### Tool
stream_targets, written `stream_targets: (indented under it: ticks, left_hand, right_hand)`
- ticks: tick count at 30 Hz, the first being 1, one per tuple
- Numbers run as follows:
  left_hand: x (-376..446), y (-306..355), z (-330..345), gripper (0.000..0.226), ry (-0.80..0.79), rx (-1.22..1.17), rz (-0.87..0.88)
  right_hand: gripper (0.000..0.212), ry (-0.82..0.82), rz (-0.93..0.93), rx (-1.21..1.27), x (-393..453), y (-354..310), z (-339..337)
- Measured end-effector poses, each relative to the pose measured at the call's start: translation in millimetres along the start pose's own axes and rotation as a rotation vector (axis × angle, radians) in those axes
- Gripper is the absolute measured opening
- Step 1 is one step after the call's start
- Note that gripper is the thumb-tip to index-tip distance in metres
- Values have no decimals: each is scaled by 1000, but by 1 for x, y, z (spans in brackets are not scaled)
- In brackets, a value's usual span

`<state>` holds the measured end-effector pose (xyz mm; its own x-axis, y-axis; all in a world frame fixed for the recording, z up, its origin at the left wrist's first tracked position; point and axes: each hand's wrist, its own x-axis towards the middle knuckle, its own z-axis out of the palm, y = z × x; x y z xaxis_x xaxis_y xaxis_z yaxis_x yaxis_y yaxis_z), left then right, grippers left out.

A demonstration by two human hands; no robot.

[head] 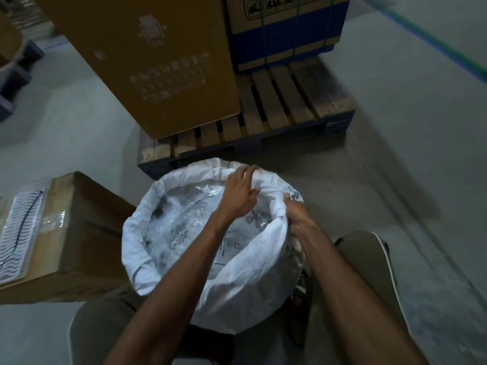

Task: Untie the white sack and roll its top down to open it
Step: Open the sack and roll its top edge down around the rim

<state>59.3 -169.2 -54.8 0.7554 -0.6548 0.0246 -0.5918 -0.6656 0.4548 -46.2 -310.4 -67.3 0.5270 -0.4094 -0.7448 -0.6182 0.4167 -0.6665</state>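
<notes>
Right hand (300, 219) pinches the crumpled white woven sack's (163, 254) rolled rim at three o'clock; left hand (241, 192), fingers spread, hovers over one o'clock, nearer the unrolled far edge.

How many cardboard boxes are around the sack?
3: a tall one and a blue-banded one on the pallet, one lying at left. Others may sit outside the view.

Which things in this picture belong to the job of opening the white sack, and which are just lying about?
Part of the job:
white sack, top already open and rolled
clear plastic liner inside it
left hand, fingers spread at the far rim
right hand, gripping the rim

Just lying about:
tall cardboard box
wooden pallet
strapped carton
taped box on the left
</notes>
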Motion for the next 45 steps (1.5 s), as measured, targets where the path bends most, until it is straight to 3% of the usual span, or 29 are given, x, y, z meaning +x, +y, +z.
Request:
stream_targets:
  ticks: [3, 6, 7, 9, 11, 14, 17, 19, 23, 25, 27, 30, 34, 39, 45]
  left_hand:
    - [-69, 16, -10, 37, 16, -335, -116]
    - [-139, 23, -17, 44, -127, -444, -200]
    - [-157, 21, -15, 49, -155, -419, -207]
    - [-182, 17, -7, 58, -186, -309, -203]
    - [-196, 14, 2, 60, -149, -256, -200]
    - [-209, 16, 11, 41, 11, -323, -213]
    - [-226, 29, 21, 28, 83, -240, -114]
    - [-236, 38, 23, 28, 69, -117, -42]
    - [-254, 38, 9, 58, 93, 50, -13]
    - [-267, 29, 1, 62, 106, 161, -109]
    - [-282, 17, -2, 49, 53, 214, -232]
    - [-300, 10, 1, 31, 14, 194, -245]
    - [-314, 17, 7, 25, 24, 187, -182]
    - [-331, 19, 5, 44, 74, 45, -183]
    - [-343, 24, 2, 49, 158, -9, -202]
  right_hand:
    - [55, -159, 3, 136, 32, 23, -2]
    - [108, -128, 68, 181, 12, 29, -1]
    - [111, -71, 34, 125, -2, 29, 0]
    - [84, 109, -138, -89, -38, 31, 3]
    - [81, 252, -235, -240, -60, 51, 4]
    - [91, 219, -240, -249, -80, 87, 9]
    - [49, 166, -229, -173, -87, 100, 6]
    - [36, 188, -217, -85, -87, 102, 3]
    - [35, 46, -106, 321, -85, 110, -5]
    - [36, -43, -96, 388, -86, 117, -10]
    - [54, -86, -150, 298, -94, 125, -12]
    - [77, -105, -217, 55, -111, 142, -4]
    - [60, -78, -259, 1, -116, 163, 15]
    - [55, 1, -302, 47, -130, 172, 17]
    - [41, 148, -549, -117, -180, 170, 9]
